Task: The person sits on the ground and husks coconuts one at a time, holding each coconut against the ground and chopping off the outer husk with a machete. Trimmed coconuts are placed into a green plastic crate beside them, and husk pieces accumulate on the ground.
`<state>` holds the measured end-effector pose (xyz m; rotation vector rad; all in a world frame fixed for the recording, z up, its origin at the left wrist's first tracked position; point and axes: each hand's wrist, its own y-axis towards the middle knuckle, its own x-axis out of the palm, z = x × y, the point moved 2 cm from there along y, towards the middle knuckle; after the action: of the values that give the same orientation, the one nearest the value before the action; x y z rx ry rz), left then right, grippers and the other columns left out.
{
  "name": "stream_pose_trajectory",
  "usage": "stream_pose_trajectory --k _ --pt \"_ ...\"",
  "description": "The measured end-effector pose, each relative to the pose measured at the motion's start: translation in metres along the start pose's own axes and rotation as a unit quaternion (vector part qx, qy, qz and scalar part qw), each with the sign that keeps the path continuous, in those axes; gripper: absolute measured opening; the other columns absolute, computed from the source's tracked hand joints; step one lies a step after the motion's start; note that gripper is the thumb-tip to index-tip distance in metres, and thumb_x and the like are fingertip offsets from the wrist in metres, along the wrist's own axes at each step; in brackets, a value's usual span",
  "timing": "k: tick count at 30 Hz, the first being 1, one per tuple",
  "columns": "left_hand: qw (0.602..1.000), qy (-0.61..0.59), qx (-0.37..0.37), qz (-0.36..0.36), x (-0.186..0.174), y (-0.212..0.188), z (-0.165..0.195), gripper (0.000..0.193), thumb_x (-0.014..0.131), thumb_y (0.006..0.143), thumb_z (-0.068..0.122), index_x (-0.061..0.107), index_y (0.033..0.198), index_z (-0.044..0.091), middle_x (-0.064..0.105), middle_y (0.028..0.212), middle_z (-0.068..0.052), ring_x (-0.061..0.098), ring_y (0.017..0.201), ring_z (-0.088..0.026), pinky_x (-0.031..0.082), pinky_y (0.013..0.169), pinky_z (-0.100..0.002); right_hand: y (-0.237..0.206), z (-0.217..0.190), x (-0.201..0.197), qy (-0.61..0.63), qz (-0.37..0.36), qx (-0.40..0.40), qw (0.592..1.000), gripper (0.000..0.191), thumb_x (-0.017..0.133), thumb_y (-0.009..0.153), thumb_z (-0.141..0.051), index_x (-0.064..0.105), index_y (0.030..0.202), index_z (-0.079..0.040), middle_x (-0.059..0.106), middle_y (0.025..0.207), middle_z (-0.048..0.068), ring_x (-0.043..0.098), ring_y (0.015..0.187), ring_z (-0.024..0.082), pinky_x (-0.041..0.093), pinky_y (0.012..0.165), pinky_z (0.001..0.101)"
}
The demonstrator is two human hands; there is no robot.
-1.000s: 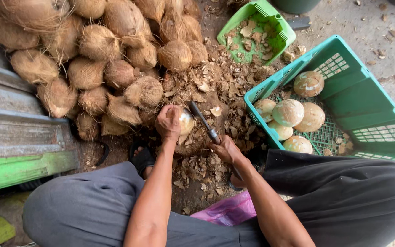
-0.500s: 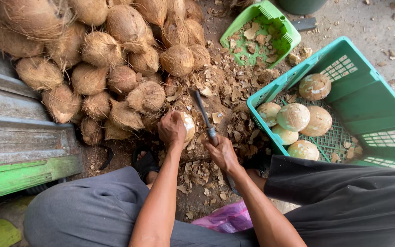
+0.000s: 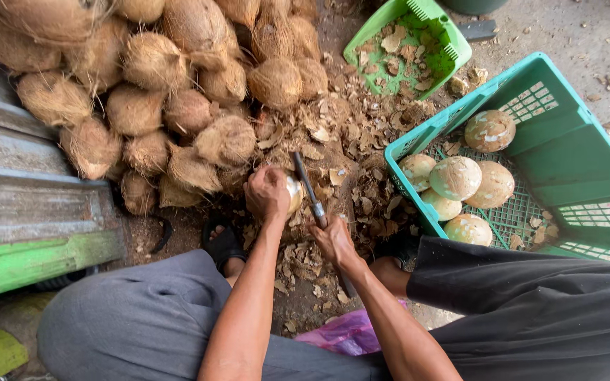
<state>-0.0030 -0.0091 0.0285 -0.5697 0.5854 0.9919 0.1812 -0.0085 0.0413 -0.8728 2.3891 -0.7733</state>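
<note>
Shifting since earlier: coconut [image 3: 293,194], knife [image 3: 309,190].

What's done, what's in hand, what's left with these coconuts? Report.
Done: six peeled coconuts lie in the teal crate. In hand: left hand grips a partly peeled coconut, right hand holds the knife against it. Left: a pile of husked coconuts.

Husked coconuts [image 3: 178,92] pile at far left; a small basket [image 3: 453,53] of shell chips sits far centre; the crate [image 3: 587,162] at right holds peeled coconuts [image 3: 455,178]; shell scraps [image 3: 368,162] lie between.
</note>
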Motion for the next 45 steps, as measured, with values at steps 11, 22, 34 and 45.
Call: stream_pose_trajectory --k 11,22,34,45 --pt "0.999 0.044 0.031 0.007 0.007 0.006 -0.014 0.029 0.059 0.096 0.044 0.076 0.097 0.021 0.073 0.108 -0.002 0.063 0.094 -0.021 0.054 0.079 -0.040 0.016 0.011 -0.022 -0.044 -0.064 -0.053 0.996 0.030 0.066 0.095 -0.036 0.055 0.081 -0.012 0.049 0.057 -0.002 0.045 0.045 0.014 0.042 0.042 0.0356" --pt "0.997 0.060 0.050 0.012 0.004 0.003 -0.003 0.034 0.054 0.097 0.044 0.074 0.104 0.018 0.072 0.117 -0.005 0.064 0.097 -0.021 0.054 0.079 -0.038 -0.015 -0.029 -0.031 0.077 0.065 -0.177 0.979 0.038 0.065 0.099 -0.034 0.047 0.072 -0.014 0.048 0.057 -0.001 0.041 0.043 0.011 0.037 0.037 0.0341" --pt "0.997 0.016 0.070 0.018 0.010 0.011 -0.018 0.036 0.052 0.097 0.049 0.072 0.096 0.019 0.070 0.107 -0.004 0.061 0.097 -0.023 0.050 0.087 -0.043 0.013 0.013 -0.022 0.013 -0.050 -0.023 0.998 0.037 0.066 0.096 -0.035 0.043 0.073 -0.017 0.051 0.058 0.001 0.045 0.043 0.013 0.045 0.039 0.0331" --pt "0.956 0.026 0.292 0.027 -0.037 -0.009 -0.012 0.078 0.085 0.066 0.061 0.050 0.116 0.012 0.051 0.121 -0.016 0.054 0.115 -0.031 0.044 0.101 -0.054 0.026 0.014 -0.007 -0.091 -0.029 -0.035 0.995 0.038 0.066 0.096 -0.042 0.049 0.074 -0.016 0.053 0.061 0.001 0.046 0.047 0.014 0.045 0.044 0.0370"
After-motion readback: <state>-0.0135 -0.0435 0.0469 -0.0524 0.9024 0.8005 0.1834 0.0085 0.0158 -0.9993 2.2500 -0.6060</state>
